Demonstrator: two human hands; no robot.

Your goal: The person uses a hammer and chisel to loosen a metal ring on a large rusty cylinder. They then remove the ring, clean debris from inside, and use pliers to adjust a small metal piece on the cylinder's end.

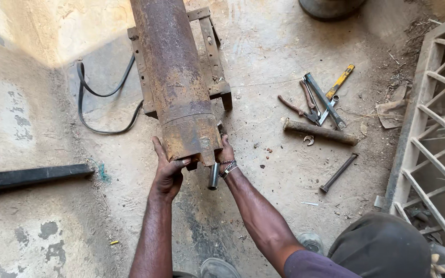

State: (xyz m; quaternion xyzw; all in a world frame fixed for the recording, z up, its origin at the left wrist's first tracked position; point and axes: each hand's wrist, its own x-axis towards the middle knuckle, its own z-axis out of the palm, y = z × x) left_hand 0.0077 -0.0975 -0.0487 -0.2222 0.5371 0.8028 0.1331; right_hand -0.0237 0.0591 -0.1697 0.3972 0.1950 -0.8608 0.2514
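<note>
- Left hand point(168, 174): bare, forearm uncovered, nothing worn.
- Right hand point(226, 153): bare; stacked beaded and metal wrist bracelets point(228, 168).
- Short purple fabric sleeve point(307, 263) at right upper arm.
- Dark grey trousers point(379, 247); worn grey shoes point(220, 268).

My right hand point(226, 153) is mostly hidden behind the rusty cylinder point(173, 77), whose far end the top edge cuts off; I cannot tell its grip.

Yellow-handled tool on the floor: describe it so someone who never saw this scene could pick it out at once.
Start at the big rusty pipe resting on a metal stand, then look right to the cluster of hand tools on the concrete floor. The yellow-handled tool lies at the cluster's upper right, angled diagonally. Its neighbours, the pliers and a rusty bar, are dull; only it has a bright yellow handle.
</note>
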